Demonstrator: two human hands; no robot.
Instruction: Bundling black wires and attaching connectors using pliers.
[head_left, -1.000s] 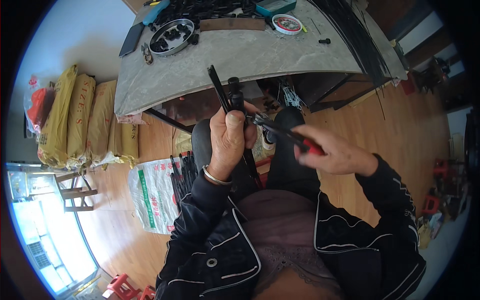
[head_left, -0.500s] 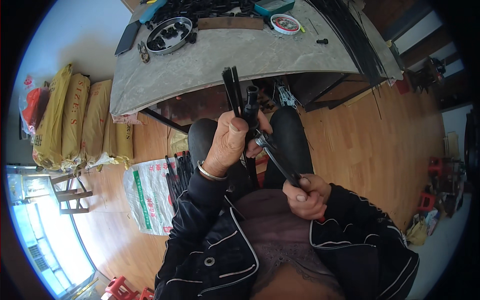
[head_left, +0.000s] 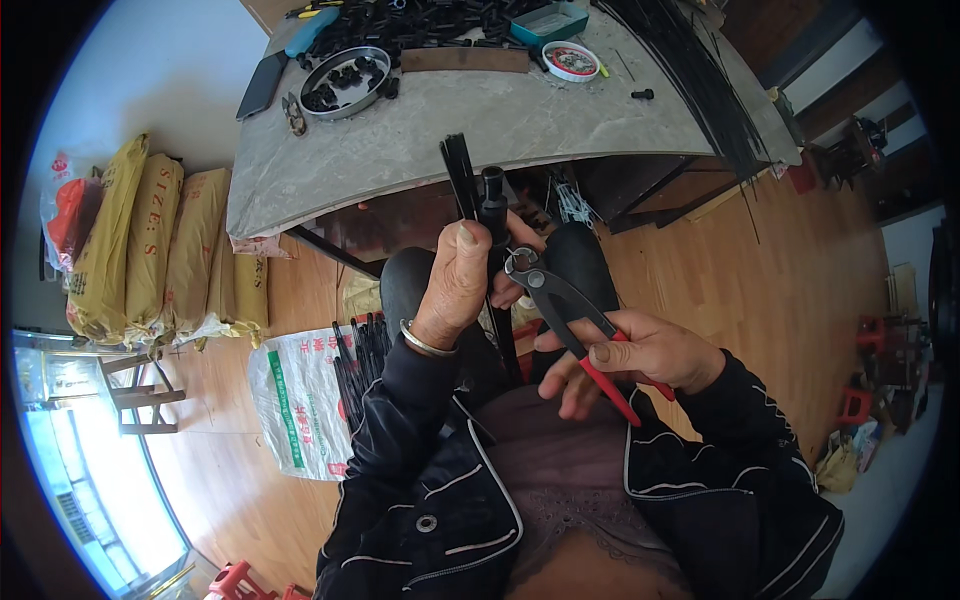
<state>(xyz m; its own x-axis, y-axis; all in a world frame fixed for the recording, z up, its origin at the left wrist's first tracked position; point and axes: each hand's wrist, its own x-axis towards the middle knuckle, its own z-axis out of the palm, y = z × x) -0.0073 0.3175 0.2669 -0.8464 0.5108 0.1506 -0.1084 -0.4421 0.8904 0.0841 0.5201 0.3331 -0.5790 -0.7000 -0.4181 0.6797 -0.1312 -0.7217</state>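
My left hand (head_left: pixel 450 280) is closed around a bundle of thin black rods (head_left: pixel 459 170) and a dark cylindrical piece (head_left: pixel 493 190), all standing upright above my lap. A pair of end-cutting pincers (head_left: pixel 580 335) with red grips lies in my right hand (head_left: pixel 660 350). Its handles are spread, and some of my right fingers stretch out below them. The pincers' jaws are at the cylindrical piece, near my left fingers; whether they touch it I cannot tell.
Ahead stands a grey stone-topped table (head_left: pixel 420 125). It bears a round metal tin (head_left: pixel 345 85) of black parts, a wooden strip (head_left: pixel 465 60), a white lid (head_left: pixel 572 62) and long black wires (head_left: pixel 690 80). More black rods (head_left: pixel 362 365) lie on a white sack (head_left: pixel 300 400); yellow sacks (head_left: pixel 150 240) line the left wall.
The pincers' handles have spread apart, and my right fingers have loosened from a closed grip. My left hand keeps its hold on the rods and the cylindrical piece.
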